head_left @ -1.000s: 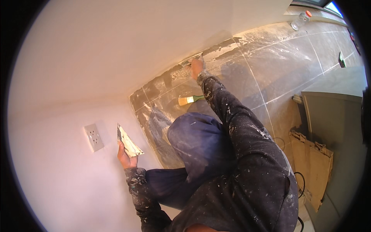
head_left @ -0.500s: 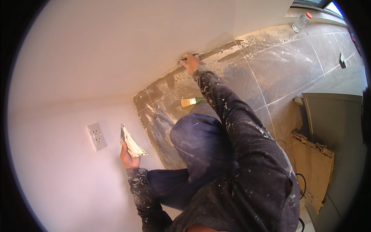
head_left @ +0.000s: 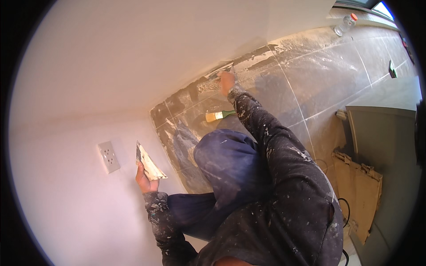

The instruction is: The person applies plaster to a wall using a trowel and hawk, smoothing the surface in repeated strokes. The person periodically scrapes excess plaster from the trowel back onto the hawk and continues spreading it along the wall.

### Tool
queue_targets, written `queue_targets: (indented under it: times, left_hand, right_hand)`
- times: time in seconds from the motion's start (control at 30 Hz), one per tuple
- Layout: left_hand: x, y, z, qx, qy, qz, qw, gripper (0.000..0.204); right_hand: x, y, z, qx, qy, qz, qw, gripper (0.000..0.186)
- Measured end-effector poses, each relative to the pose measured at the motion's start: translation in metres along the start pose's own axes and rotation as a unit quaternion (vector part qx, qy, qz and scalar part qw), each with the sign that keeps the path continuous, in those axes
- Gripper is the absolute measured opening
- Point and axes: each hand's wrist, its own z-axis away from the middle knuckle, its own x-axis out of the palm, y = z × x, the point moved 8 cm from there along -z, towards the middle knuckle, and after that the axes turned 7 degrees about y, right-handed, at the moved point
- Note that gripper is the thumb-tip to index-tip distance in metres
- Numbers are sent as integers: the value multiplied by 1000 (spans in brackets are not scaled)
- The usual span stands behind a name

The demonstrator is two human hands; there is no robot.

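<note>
In my left hand (head_left: 144, 178) I grip a broad triangular putty knife (head_left: 151, 165), its face loaded with white paste. It is held up beside the white wall at the left. My right arm reaches far forward, and my right hand (head_left: 227, 82) is closed on a flat scraper (head_left: 228, 68). The scraper's thin blade lies along the joint where the wall meets the tiled floor; its handle is hidden in my fingers. Streaks of white filler (head_left: 254, 61) run along that joint. A paintbrush (head_left: 214, 116) with pale bristles and a green handle lies on the floor before my knee.
A wall socket (head_left: 108, 157) is at the left. Grey tiles (head_left: 319, 73) carry dusty white smears. A clear bottle with an orange cap (head_left: 345, 25) stands by the far wall. At the right are a grey cabinet (head_left: 390, 146), torn cardboard (head_left: 358, 195) and a black cable (head_left: 347, 213).
My right hand has drawn back from the wall, slightly right and nearer to me, and more of the scraper's blade shows. My left hand keeps its hold, almost unmoved.
</note>
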Motion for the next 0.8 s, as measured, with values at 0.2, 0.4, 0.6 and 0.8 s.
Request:
queue_targets:
  times: [0.2,0.4,0.6,0.8]
  left_hand:
    - [-3,-1,-2,-4,-4,1,1000,39]
    - [-3,-1,-2,-2,-11,11,1000,39]
    - [6,-4,-2,-2,-2,-12,1000,41]
    - [10,-2,-1,-10,-33,1,999,42]
  right_hand:
    - [-10,-19,-39,7,-9,-26,1000,72]
    - [37,-20,-22,23,0,20,1000,63]
    - [75,32,36,-34,-121,82,989,72]
    - [-9,-3,-8,-28,-12,82,996,86]
